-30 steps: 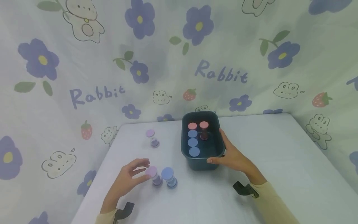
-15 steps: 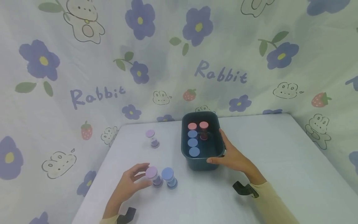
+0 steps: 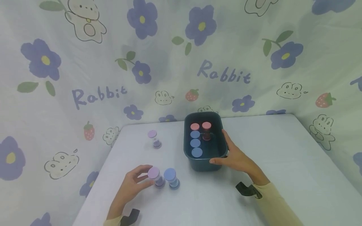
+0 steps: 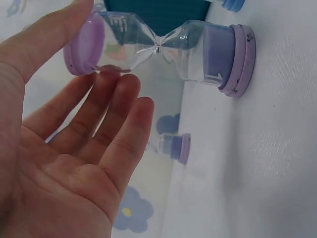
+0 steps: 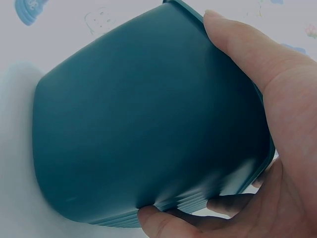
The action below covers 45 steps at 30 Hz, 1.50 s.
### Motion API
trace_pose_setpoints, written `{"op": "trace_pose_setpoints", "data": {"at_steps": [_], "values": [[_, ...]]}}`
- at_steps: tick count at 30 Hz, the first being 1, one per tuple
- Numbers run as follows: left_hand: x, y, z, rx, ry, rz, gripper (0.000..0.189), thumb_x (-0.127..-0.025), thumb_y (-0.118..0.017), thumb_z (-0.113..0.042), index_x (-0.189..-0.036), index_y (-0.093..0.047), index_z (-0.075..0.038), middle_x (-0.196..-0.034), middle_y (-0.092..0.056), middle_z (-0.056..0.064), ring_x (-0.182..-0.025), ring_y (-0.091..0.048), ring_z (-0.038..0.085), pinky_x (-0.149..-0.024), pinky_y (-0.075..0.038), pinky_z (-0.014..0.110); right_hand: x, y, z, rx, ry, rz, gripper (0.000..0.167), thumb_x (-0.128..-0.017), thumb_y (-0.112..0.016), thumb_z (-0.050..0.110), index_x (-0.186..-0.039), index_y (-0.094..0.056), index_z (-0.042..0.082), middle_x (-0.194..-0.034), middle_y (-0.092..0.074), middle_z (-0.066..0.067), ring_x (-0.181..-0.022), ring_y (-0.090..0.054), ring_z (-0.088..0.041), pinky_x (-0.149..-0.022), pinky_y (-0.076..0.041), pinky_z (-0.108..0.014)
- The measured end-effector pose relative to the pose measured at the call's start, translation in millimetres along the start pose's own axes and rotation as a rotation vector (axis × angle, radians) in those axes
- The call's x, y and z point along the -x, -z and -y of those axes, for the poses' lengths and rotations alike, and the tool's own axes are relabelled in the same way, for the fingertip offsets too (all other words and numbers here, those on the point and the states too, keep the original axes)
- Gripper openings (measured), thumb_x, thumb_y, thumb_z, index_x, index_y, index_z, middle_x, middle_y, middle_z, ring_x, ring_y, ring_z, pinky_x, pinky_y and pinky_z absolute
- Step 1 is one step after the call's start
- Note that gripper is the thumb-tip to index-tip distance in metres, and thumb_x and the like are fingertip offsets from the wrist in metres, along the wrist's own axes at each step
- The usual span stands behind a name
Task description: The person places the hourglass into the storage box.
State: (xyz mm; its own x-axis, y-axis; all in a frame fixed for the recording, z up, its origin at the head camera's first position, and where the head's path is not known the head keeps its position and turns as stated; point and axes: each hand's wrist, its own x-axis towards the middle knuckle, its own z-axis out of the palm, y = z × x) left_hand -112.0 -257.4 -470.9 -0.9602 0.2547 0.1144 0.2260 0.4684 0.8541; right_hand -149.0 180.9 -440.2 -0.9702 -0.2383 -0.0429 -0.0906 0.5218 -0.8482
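My left hand (image 3: 131,183) is at a purple-capped hourglass (image 3: 156,178) that stands upright on the table. In the left wrist view, the thumb lies against the purple cap (image 4: 85,47) and the fingertips curl to its other side, pinching the top end. A blue-capped hourglass (image 3: 172,179) stands just right of it. My right hand (image 3: 236,158) grips the near right corner of a dark teal bin (image 3: 205,164), thumb at the near rim and fingers along the right side. Inside the bin, a column of blue (image 3: 195,143) and pink caps (image 3: 194,126) runs along the left, with another pink-capped hourglass (image 3: 206,131) beside it.
Another purple-capped hourglass (image 3: 154,139) stands farther back on the white table (image 3: 263,141). A curtain (image 3: 175,72) printed with flowers and rabbits hangs behind the table and along its sides.
My left hand has moved slightly right and closed its thumb and fingers around the top of the purple-capped hourglass. The right hand and the bin have stayed in place.
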Motion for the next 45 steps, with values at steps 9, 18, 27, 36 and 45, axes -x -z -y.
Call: {"op": "trace_pose_setpoints", "data": {"at_steps": [9, 18, 27, 36, 45], "values": [[-3.9, -2.7, 2.7, 0.051, -0.071, 0.000, 0.042, -0.087, -0.083, -0.015, -0.126, -0.067, -0.013, -0.127, -0.069, 0.011, -0.118, -0.062, -0.005, -0.098, -0.057, 0.020, -0.2, 0.1, 0.5, -0.013, -0.010, 0.000, 0.132, -0.076, -0.085, 0.058, -0.166, 0.008, 0.030, -0.176, -0.006, -0.012, -0.158, -0.020, -0.049, -0.115, -0.032, -0.075], [-8.6, 1.5, -4.3, 0.080, -0.089, -0.067, 0.042, -0.087, -0.081, -0.004, -0.126, -0.066, -0.003, -0.125, -0.069, 0.006, -0.115, -0.062, -0.008, -0.092, -0.059, 0.019, 0.1, 0.5, -0.5, 0.003, -0.002, 0.003, 0.132, -0.076, -0.085, 0.058, -0.166, 0.008, 0.029, -0.176, -0.007, -0.013, -0.157, -0.019, -0.049, -0.115, -0.033, -0.074], [-23.5, 10.7, -27.0, 0.091, -0.177, -0.147, 0.043, -0.085, -0.078, 0.004, -0.126, -0.065, 0.004, -0.122, -0.068, -0.010, -0.114, -0.063, -0.006, -0.092, -0.058, 0.018, 1.4, 0.1, 0.1, 0.000, -0.008, 0.003, 0.132, -0.076, -0.085, 0.058, -0.166, 0.008, 0.030, -0.176, -0.007, -0.014, -0.157, -0.021, -0.050, -0.115, -0.033, -0.074], [-49.1, 19.1, -64.4, 0.129, -0.206, -0.157, 0.045, -0.085, -0.079, 0.006, -0.127, -0.064, 0.004, -0.119, -0.068, -0.015, -0.112, -0.066, -0.001, -0.094, -0.059, 0.019, 0.3, 1.1, 0.3, 0.016, 0.007, 0.001, 0.132, -0.077, -0.084, 0.057, -0.166, 0.009, 0.029, -0.175, -0.008, -0.015, -0.156, -0.021, -0.051, -0.114, -0.034, -0.074], [-78.1, 15.9, -105.5, 0.172, -0.212, -0.154, 0.045, -0.085, -0.080, 0.002, -0.127, -0.065, 0.002, -0.117, -0.070, -0.012, -0.110, -0.068, 0.003, -0.093, -0.059, 0.021, -0.2, -0.3, -1.2, 0.016, 0.009, 0.002, 0.132, -0.077, -0.085, 0.057, -0.166, 0.009, 0.029, -0.176, -0.007, -0.014, -0.157, -0.020, -0.051, -0.114, -0.033, -0.075]]}}
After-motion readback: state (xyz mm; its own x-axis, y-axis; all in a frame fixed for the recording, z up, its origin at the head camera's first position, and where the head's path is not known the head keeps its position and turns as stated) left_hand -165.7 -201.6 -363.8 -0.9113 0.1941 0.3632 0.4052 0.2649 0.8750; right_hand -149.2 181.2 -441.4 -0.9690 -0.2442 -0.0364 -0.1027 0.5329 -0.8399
